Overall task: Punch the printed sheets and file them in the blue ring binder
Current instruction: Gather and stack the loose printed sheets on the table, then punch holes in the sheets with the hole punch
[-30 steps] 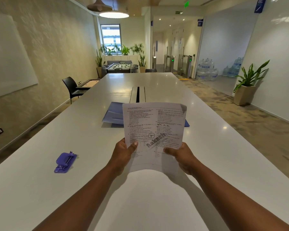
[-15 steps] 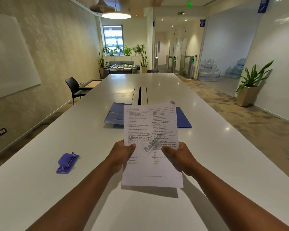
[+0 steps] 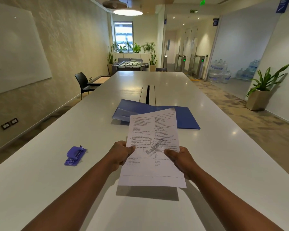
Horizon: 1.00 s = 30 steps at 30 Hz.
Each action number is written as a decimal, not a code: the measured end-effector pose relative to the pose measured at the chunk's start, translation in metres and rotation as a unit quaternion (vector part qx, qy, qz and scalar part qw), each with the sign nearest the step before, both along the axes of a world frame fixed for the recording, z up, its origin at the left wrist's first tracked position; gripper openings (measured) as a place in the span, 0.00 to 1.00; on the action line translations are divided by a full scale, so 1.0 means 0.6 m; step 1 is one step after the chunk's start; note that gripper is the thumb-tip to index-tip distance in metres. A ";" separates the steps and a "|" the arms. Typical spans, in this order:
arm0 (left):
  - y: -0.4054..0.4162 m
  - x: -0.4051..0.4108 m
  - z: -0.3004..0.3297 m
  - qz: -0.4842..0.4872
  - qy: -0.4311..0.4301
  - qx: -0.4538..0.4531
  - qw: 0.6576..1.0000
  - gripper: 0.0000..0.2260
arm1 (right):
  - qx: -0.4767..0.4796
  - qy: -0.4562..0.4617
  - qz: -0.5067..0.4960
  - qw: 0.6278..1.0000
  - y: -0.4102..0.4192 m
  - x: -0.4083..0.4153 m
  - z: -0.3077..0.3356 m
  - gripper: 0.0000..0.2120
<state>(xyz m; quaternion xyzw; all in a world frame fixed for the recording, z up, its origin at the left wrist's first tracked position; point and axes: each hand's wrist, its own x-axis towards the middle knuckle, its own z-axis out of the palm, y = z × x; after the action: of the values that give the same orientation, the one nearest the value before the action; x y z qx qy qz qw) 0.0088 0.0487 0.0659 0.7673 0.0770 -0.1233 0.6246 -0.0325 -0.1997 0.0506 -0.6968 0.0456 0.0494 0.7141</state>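
Note:
I hold the printed sheets (image 3: 153, 135) above the white table, text side up, long edge pointing away from me. My left hand (image 3: 119, 153) pinches their left edge with the thumb on top. My right hand (image 3: 180, 158) pinches the right edge the same way. Beyond the sheets the blue binder (image 3: 185, 117) lies open and flat on the table; its rings are not visible. A purple hole punch (image 3: 75, 155) lies on the table to the left of my left hand, untouched.
The long white table (image 3: 45, 164) stretches ahead, with a dark cable slot (image 3: 148, 94) along its middle behind the binder. A black chair (image 3: 82, 82) stands at the left side. A potted plant (image 3: 262, 90) stands on the floor at the right.
The sheets have tipped from nearly upright to a flatter angle and come lower and nearer to me. Both hands keep their hold on the side edges.

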 end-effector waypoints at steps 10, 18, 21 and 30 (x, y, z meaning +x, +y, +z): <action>0.104 0.000 -0.018 0.139 -0.077 0.097 0.983 0.05 | 0.012 0.029 0.028 0.999 0.077 0.021 -0.015 0.10; 0.215 -0.007 -0.040 0.248 -0.161 0.187 0.937 0.03 | 0.018 0.044 0.069 0.996 0.170 0.046 -0.032 0.10; 0.268 0.007 -0.055 0.282 -0.146 0.252 0.914 0.06 | 0.016 0.050 0.086 0.995 0.201 0.052 -0.035 0.09; 0.334 0.047 -0.069 0.262 -0.054 0.189 0.945 0.08 | -0.002 0.047 0.084 0.995 0.238 0.073 -0.056 0.08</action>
<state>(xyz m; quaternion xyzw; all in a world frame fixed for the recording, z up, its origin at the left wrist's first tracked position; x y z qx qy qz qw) 0.0368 0.2490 0.0247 0.8298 0.2628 0.1033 0.4813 0.0114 -0.0567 0.0171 -0.6966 0.0202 0.1422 0.7030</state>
